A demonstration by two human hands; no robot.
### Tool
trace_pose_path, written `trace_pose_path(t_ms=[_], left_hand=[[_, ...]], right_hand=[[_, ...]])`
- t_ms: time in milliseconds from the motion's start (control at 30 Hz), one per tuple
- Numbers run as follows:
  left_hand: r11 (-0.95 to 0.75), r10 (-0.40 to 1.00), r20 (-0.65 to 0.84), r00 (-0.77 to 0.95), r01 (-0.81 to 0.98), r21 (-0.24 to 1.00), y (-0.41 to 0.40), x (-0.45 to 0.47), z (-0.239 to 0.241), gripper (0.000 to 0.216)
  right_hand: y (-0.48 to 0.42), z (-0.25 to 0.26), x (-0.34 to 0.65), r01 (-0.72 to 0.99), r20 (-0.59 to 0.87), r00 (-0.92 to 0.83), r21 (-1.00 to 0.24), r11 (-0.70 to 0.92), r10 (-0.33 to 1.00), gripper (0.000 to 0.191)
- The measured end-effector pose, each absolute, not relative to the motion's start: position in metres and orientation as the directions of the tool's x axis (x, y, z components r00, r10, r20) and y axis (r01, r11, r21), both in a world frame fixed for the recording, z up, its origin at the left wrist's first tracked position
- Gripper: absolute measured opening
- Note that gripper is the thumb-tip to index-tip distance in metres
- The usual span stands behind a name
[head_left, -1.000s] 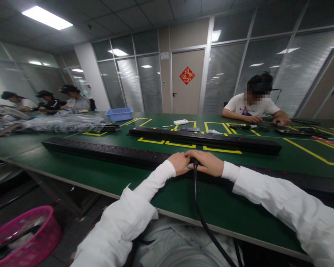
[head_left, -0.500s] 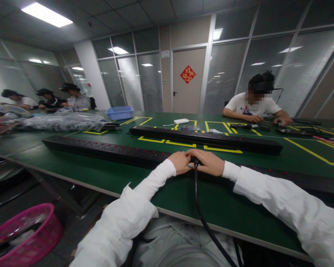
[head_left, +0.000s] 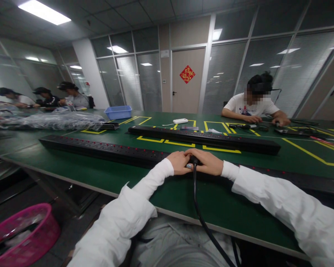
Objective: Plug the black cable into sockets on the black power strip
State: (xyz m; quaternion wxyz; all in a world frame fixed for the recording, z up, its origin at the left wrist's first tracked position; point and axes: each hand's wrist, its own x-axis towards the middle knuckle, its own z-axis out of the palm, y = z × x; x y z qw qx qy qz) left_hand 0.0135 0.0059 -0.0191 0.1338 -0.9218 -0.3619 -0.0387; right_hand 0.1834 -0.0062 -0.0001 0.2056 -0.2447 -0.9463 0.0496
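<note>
A long black power strip (head_left: 100,149) with a row of red dots lies across the green table in front of me. At its middle my left hand (head_left: 178,162) and my right hand (head_left: 208,162) meet, fingers closed around a black plug (head_left: 195,161). Only part of the plug shows between them, and the fingertips are partly hidden. From it a thick black cord (head_left: 195,200) hangs over the near table edge towards my lap. Whether the plug is fully seated in the strip I cannot tell.
Behind lies a second black power strip (head_left: 203,138). A blue bin (head_left: 118,112), clear plastic wrapping (head_left: 55,120) and a white device (head_left: 180,121) are farther back. A pink basket (head_left: 25,237) stands low left. A co-worker (head_left: 250,105) sits across; other people sit far left.
The view has shifted very slightly, so everything appears a little farther left. Both hands keep the same place on the plug and strip.
</note>
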Motion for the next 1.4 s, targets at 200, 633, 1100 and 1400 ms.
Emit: trace_pose_path(t_ms=[200,633,1100,1400], left_hand=[[-0.703,0.658,0.161,0.736,0.677,-0.220,0.0068,0.0126,-0.0195,0.051],[-0.704,0.651,0.174,0.739,0.673,-0.228,0.0061,0.0132,-0.0199,0.054],[-0.703,0.652,0.171,0.738,0.674,-0.228,0.0079,0.0127,-0.0213,0.053],[-0.698,0.656,0.171,0.735,0.678,-0.232,0.0079,0.0132,-0.0214,0.049]], right_hand=[[-0.0059,0.0001,0.1832,0.443,0.359,-0.794,-0.211,0.871,0.490,0.041],[-0.0060,0.0002,0.1840,0.423,0.365,-0.800,-0.219,0.879,0.476,0.042],[-0.0058,0.0006,0.1833,0.430,0.365,-0.796,-0.223,0.875,0.483,0.041],[-0.0056,0.0001,0.1836,0.431,0.371,-0.792,-0.222,0.874,0.485,0.041]])
